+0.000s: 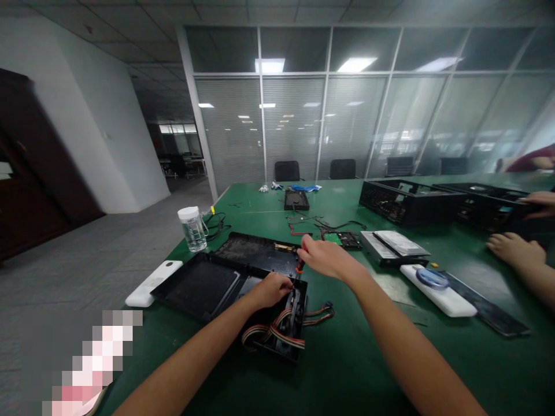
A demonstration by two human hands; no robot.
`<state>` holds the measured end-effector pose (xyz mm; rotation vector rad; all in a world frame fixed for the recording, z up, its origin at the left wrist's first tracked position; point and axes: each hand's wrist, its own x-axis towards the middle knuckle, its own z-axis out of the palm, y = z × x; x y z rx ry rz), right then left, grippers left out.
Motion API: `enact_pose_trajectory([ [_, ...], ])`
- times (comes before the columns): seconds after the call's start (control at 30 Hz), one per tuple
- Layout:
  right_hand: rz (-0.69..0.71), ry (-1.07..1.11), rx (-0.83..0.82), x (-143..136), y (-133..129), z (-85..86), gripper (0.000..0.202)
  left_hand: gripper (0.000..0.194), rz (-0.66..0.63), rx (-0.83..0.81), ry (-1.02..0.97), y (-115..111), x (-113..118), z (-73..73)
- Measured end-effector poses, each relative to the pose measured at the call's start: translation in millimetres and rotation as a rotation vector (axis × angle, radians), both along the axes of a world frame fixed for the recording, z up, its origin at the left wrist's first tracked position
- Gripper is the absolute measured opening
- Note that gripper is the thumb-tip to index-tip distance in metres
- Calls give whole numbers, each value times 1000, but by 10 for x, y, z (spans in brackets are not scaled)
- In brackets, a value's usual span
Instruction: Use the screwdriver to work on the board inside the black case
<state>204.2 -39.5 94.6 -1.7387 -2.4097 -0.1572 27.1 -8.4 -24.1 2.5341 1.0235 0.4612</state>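
An opened black plastic casing (199,286) lies on the green table, with striped ribbon cables (286,338) hanging over its near right part. My left hand (274,289) rests at the casing's right section, its fingers pinched together; anything between them is too small to make out. Above and to the right, my right hand (318,254) is closed around a red-handled screwdriver (300,265), whose tip points down toward the spot by my left fingers. Behind the casing lies a dark, dusty panel (255,252).
A clear bottle (193,231) and a white device (154,283) stand left. Rightward are a circuit board (342,239), a drive-like box (392,248), another white device (437,290) and black cases (407,202). Another person's hands (518,251) show at far right.
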Motion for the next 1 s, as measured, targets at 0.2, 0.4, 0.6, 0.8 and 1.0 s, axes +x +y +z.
enact_pose_trajectory([
  [0.2, -34, -37, 54, -36, -53, -6, 48, 17, 11, -38, -2, 11, 9, -11],
  [0.4, 79, -45, 61, -78, -16, -1, 56, 16, 8, -24, -26, 5, -3, -28],
  [0.6, 85, 0, 75, -109, -40, -30, 42, 17, 8, -22, -35, 0, 1, -41],
  [0.8, -33, -31, 51, -92, -45, -4, 55, 18, 21, -14, -22, -11, 6, -30],
  [1.0, -20, -18, 49, -18, -18, -13, 53, 16, 33, -10, -15, -16, 11, -24],
])
